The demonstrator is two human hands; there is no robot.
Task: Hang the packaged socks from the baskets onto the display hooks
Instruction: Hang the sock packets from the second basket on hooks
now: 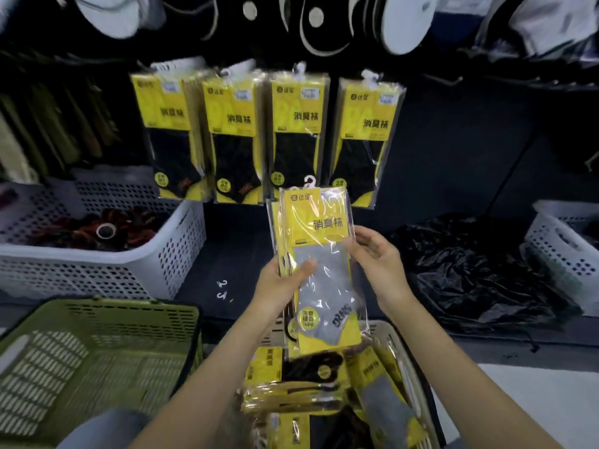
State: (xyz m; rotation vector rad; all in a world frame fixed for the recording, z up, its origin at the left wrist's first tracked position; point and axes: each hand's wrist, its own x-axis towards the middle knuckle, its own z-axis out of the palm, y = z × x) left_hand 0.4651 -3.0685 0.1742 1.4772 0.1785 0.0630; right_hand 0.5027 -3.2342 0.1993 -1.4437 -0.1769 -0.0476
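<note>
While held for hanging, packet (319, 254): upright, tab (309, 182) 12 o'clock.
Left hand (282, 285): pinches 9 o'clock edge.
Right hand (377, 259): pinches 3 o'clock edge.

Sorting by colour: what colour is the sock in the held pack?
Grey; the held pack shows it in head view.

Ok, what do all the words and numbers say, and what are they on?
"消臭袜": held pack, and the hanging packs.
"无骨缝合": round badge on the held pack.
Sock lettering, small labels, brand logos: too blurred.
White scrawl on the shelf: unclear, maybe "23".
</note>
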